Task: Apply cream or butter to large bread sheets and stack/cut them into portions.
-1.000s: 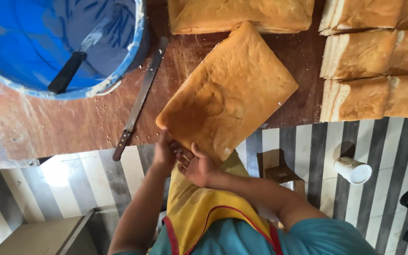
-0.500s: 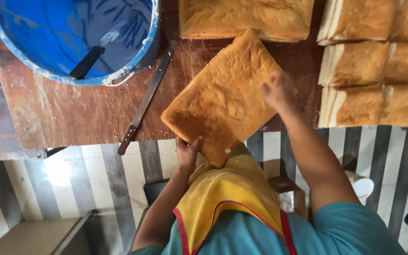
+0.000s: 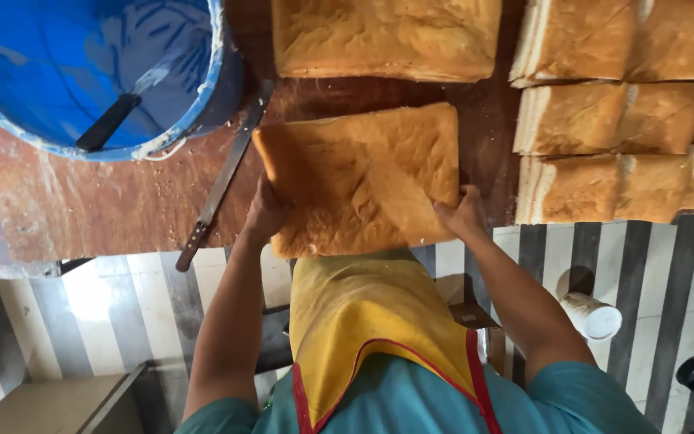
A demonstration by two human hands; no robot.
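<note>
- Golden-brown rectangular sponge cake slab (image 3: 363,177) sits at the near edge of the reddish-brown wooden worktop (image 3: 66,209), its near side overhanging that edge slightly, held from both sides.
- Left hand (image 3: 265,215) grips the slab's left near corner, fingers tucked under it and out of sight, forearm running straight down from the slab toward the body.
- Right hand (image 3: 463,215) clasps the slab's right near corner, fingers curled against the edge, wrist bent, forearm angling away down to the right.
- Both hands are closed on the slab, set wide apart at its two near corners.
- Long metal knife with a dark wooden handle (image 3: 220,181) lies on the worktop just left of the slab, slanting, its handle end past the worktop's near edge.
- Round blue plastic tub (image 3: 58,72) stands well left of the slab, beyond the knife; a black-handled spatula (image 3: 134,104) leans inside it.
- Another wide golden cake slab (image 3: 387,36) lies beyond the held slab, apart from it.
- Stacked cut cake blocks with pale cream layers (image 3: 620,145) stand to the right of the slab, just beside it.
- Yellow apron with red trim (image 3: 371,321) hangs below the slab, over a teal shirt (image 3: 411,402).
- White cylindrical cup (image 3: 592,315) lies on the striped floor (image 3: 122,305), below and right of the slab.
</note>
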